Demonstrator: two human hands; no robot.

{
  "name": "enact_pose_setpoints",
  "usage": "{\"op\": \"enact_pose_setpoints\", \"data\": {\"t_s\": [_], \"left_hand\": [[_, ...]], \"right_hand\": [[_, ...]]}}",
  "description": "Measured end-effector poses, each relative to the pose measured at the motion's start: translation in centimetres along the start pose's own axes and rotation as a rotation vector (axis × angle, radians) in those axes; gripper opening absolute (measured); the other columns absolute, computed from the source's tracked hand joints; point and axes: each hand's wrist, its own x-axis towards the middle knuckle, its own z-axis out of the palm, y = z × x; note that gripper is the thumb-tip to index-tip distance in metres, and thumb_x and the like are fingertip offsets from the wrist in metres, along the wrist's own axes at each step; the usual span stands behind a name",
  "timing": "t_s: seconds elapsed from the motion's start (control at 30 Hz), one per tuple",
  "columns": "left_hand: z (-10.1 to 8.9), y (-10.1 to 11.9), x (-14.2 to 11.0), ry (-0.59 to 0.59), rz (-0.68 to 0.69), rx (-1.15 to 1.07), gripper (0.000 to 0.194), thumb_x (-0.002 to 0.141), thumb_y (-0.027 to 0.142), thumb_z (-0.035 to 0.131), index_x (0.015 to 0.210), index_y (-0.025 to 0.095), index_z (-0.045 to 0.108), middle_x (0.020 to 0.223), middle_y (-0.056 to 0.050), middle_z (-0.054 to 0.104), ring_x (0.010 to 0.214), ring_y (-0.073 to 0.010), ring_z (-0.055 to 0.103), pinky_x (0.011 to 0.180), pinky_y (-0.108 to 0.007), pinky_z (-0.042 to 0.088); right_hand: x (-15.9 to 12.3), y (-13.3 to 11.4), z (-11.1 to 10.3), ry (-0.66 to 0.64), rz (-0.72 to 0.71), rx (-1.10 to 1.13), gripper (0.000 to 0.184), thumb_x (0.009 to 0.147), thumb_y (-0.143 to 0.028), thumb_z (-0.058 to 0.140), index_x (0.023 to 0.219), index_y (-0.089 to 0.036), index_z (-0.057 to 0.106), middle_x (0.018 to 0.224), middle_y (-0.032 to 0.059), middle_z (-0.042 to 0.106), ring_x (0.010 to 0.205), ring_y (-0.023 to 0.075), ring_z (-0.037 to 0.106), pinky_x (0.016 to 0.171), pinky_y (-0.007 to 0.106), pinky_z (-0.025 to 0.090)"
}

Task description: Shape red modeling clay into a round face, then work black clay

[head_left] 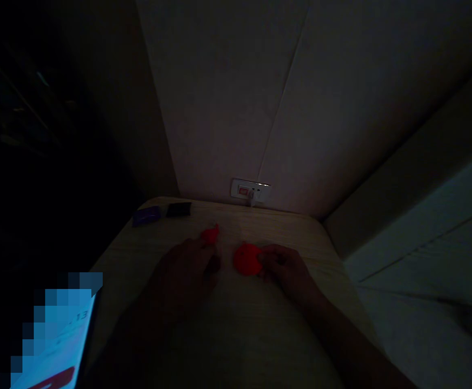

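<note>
A glowing blue screen (59, 343) reads "13". On the pale wood-grain tabletop (288, 229), the right hand (286, 267) pinches the edge of a flat, round red disc (247, 259); handling it seems the current step, next calling for a light touch. The half-curled left hand (189, 267) adjoins a small, pointed red lump (210, 235); whether it grips, I cannot tell. The flat purple packet (146, 216) and black packet (179, 209) show no legible brand.

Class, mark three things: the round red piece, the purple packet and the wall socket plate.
Round red piece (247, 259): head view, middle of its face.
Purple packet (146, 216): head view, middle of its top.
Wall socket plate (262, 191): head view, its right half.
</note>
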Motion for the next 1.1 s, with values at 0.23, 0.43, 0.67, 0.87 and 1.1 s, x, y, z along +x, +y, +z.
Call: {"op": "enact_pose_setpoints", "data": {"t_s": [0.23,0.43,0.67,0.87,1.1], "left_hand": [[0.9,-0.1,0.4,0.035,-0.025,-0.115,0.015,0.086,0.024,0.061,0.096,0.021,0.071,0.103,-0.010,0.071,0.093,-0.0283,0.066,0.082,-0.041,0.051],[2.3,2.2,1.3,0.322,0.188,-0.342,0.029,0.077,0.020,0.072,0.105,0.021,0.065,0.109,-0.007,0.066,0.101,-0.0248,0.064,0.088,-0.039,0.055],[4.5,3.1,1.7,0.501,0.129,-0.491,0.035,0.072,0.015,0.077,0.102,0.023,0.059,0.095,0.000,0.069,0.082,-0.0179,0.066,0.073,-0.029,0.055],[5.6,3.2,1.9,0.420,0.210,-0.531,0.035,0.075,0.019,0.080,0.103,0.023,0.060,0.097,0.000,0.069,0.087,-0.0185,0.067,0.077,-0.030,0.054],[5.8,3.3,1.8,0.423,0.253,-0.508,0.037,0.078,0.014,0.079,0.106,0.024,0.056,0.100,0.000,0.065,0.091,-0.0177,0.064,0.079,-0.029,0.052]], "right_hand": [[0.1,0.9,-0.3,0.060,-0.029,-0.133,0.042,0.080,-0.042,0.079,0.111,-0.014,0.076,0.070,0.0052,0.077,0.058,0.0180,0.069,0.056,0.028,0.055],[-0.8,0.7,-0.3,0.121,-0.166,-0.285,0.034,0.088,-0.041,0.069,0.111,-0.016,0.073,0.067,0.0040,0.074,0.056,0.0177,0.067,0.050,0.025,0.051],[-1.7,-0.6,0.0,0.158,-0.282,-0.287,0.026,0.091,-0.041,0.067,0.100,-0.018,0.078,0.076,0.0055,0.075,0.060,0.0158,0.063,0.052,0.025,0.048],[-3.0,-1.4,0.5,0.078,-0.184,-0.090,0.025,0.079,-0.039,0.082,0.093,-0.020,0.082,0.065,0.0034,0.074,0.053,0.0148,0.063,0.049,0.024,0.049],[-2.9,-1.4,0.6,0.106,-0.151,-0.132,0.018,0.074,-0.037,0.085,0.076,-0.020,0.083,0.058,0.0029,0.072,0.050,0.0131,0.061,0.047,0.022,0.047]]}}
